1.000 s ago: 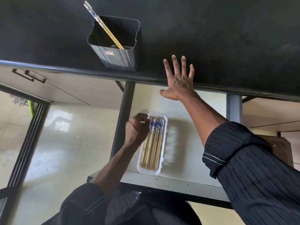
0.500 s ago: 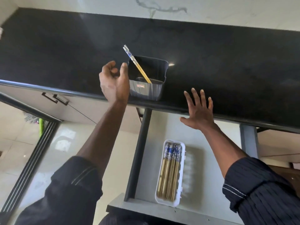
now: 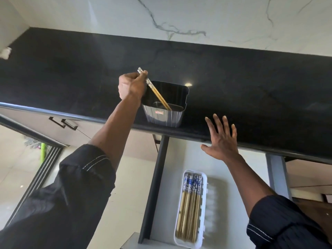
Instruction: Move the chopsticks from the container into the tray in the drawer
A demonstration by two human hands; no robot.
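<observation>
Left hand (image 3: 132, 86) has come up since half a second ago: then it hung beside the container's left wall with fingers loosely curled, and now thumb and fingertips pinch the patterned upper ends of the last pair of chopsticks (image 3: 158, 95). The pair leans up and to the left, with its lower tips down inside the dark grey ribbed container (image 3: 163, 117) and its top ends poking out just above the fingers. The container stands at the front edge of the black tabletop (image 3: 251, 87), left of the middle, with a small red label on its near wall. Right hand (image 3: 221, 139) has kept its place, fingers spread wide and straight, holding nothing. It lies at the tabletop's front edge to the right of the container, though whether the palm presses down I cannot tell. Below the edge the drawer (image 3: 239, 203) stands pulled out, its floor pale grey. A white tray (image 3: 187, 245) lies lengthwise near the drawer's left wall. It holds a packed row of chopsticks in the tray (image 3: 190, 205), blue-and-white ends toward the tabletop and bamboo ends toward the person. Both forearms are bare, with dark sleeves pushed up. A white veined wall (image 3: 197, 15) rises behind the tabletop. Black cabinet handles (image 3: 62, 123) show under the edge at left.
</observation>
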